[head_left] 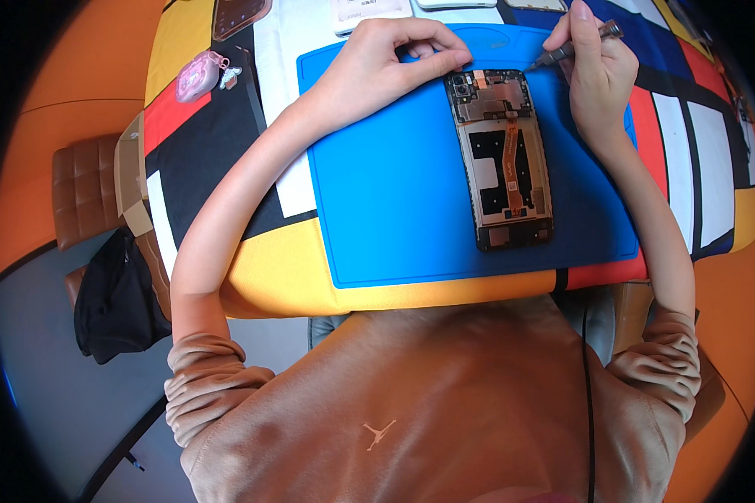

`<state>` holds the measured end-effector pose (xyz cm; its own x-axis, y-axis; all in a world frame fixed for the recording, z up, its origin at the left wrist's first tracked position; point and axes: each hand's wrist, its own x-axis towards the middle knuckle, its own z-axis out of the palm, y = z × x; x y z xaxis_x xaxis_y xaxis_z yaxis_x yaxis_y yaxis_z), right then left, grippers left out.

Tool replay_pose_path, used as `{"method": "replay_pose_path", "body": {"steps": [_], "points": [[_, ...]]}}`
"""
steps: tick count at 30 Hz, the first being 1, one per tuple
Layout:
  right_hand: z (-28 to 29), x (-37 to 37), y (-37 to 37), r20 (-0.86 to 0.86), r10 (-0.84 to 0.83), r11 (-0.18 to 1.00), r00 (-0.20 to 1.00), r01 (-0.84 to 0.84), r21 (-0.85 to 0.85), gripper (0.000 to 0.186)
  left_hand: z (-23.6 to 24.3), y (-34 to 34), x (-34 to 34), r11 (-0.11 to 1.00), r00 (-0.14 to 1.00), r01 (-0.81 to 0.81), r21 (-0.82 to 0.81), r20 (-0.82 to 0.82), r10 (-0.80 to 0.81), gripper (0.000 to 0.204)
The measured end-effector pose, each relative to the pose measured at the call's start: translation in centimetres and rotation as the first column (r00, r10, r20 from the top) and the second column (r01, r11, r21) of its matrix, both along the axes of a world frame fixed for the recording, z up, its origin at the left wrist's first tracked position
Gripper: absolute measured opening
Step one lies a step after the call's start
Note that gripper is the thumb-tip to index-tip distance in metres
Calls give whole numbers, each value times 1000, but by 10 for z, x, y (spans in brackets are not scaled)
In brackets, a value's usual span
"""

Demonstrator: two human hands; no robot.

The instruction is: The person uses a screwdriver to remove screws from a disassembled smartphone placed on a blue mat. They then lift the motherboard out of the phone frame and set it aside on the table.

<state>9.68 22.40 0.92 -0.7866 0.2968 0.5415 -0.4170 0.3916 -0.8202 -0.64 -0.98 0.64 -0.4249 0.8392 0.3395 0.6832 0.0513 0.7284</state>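
An opened smartphone (502,159), its back cover off and circuit boards exposed, is laid lengthwise on a blue work mat (394,184) spread over a colour-blocked tablecloth (201,151); its upper left corner is touched by the curled fingertips of the left hand (386,59), by which nothing is gripped. A thin screwdriver (575,49) is grasped in the right hand (596,71); its tip is set at the phone's top right corner; a pink keychain charm (200,75) is seen well apart at the left.
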Motion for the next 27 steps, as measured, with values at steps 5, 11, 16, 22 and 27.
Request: {"method": "replay_pose_path", "body": {"steps": [5, 11, 16, 22, 27], "points": [[8, 2, -3, 21, -21, 993, 1000, 18, 116, 44, -10, 5, -4, 999, 999, -30, -17, -13, 30, 28], [27, -8, 1, -1, 175, 825, 985, -146, 546, 15, -18, 5, -6, 999, 999, -34, 4, -34, 34, 29], [38, 3, 11, 235, 123, 909, 964, -204, 363, 38, -20, 3, -7, 999, 999, -39, -12, 12, 39, 30], [64, 3, -2, 142, 226, 842, 964, -266, 469, 32, -3, 7, 1, 999, 999, -41, -19, 24, 42, 28], [93, 12, -19, 533, -106, 938, 839, -95, 335, 25, 25, 3, 18, 928, 919, -195, -317, 271, 286, 18]]}}
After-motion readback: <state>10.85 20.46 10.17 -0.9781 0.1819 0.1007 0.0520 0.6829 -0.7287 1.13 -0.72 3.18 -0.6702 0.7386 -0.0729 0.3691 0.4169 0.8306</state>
